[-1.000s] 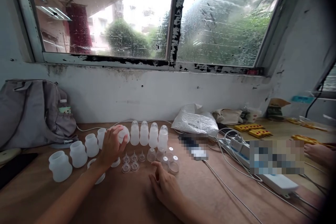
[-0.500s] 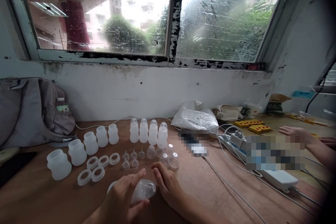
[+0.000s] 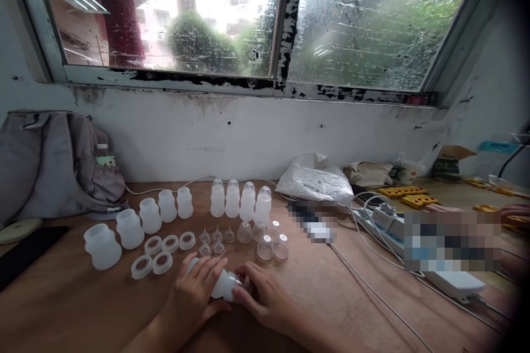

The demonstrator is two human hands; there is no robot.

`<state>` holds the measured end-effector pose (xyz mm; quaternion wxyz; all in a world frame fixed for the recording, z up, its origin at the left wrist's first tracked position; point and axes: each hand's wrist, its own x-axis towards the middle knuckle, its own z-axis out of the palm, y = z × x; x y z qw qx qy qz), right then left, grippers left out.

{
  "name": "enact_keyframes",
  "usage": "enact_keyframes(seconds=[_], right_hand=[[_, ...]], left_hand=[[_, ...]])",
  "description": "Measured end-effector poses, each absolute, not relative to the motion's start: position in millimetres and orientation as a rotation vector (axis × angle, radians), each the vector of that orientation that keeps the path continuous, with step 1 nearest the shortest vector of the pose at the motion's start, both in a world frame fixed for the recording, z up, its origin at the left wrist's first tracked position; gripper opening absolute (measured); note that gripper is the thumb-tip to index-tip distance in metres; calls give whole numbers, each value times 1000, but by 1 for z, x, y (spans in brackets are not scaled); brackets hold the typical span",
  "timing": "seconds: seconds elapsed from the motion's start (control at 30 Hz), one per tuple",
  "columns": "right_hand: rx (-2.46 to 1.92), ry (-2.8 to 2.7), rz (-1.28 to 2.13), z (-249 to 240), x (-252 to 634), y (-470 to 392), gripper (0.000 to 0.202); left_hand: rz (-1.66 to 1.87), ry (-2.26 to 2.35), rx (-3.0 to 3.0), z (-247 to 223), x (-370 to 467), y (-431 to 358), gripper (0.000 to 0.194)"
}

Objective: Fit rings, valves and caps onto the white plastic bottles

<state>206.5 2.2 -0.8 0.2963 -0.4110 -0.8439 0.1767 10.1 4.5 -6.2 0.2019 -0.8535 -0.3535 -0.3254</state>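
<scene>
A frosted white baby bottle (image 3: 222, 287) lies tilted low over the table between my two hands. My left hand (image 3: 194, 289) is wrapped round its body. The fingers and thumb of my right hand (image 3: 265, 291) close on its clear-capped end, which they partly hide. Beyond my hands are several clear nipples (image 3: 217, 249) and clear domed caps (image 3: 265, 249). White collar rings (image 3: 142, 267) lie to the left, near a slanting row of open bottle bodies (image 3: 102, 248). Several capped bottles (image 3: 248, 204) stand upright at the back.
A grey backpack (image 3: 53, 160) leans at the left by a dark flat object (image 3: 33, 253). At the back right is a silvery bag (image 3: 314, 181). White cables and a power strip (image 3: 455, 284) cross the right side, where another person's hand (image 3: 513, 212) partly shows.
My right hand has come onto the bottle's capped end, which was uncovered before. My left hand now wraps the bottle's body from above. The view has shifted slightly.
</scene>
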Motion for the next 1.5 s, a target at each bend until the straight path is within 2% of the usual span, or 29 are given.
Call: enact_keyframes(seconds=[0.2, 0.37, 0.6, 0.83, 1.07, 1.5], right_hand=[[-1114, -2010, 600, 7, 211, 7, 29], [-1086, -2129, 455, 11, 213, -2, 20], [-1078, -2131, 300, 17, 216, -2, 31], [-987, -2180, 183, 19, 222, 4, 31], [-990, -2180, 206, 20, 224, 10, 36], [-829, -2165, 241, 28, 216, 4, 30]], left_hand=[[-959, -999, -2463, -7, 4, 8, 49], [-991, -1004, -2616, -10, 9, -2, 49], [-1092, -1100, -2830, -4, 13, -11, 43], [-1180, -1191, -2838, 3, 19, -13, 41], [-1168, -1231, -2854, 11, 18, -14, 37], [-972, -1438, -2803, 44, 12, -35, 40]])
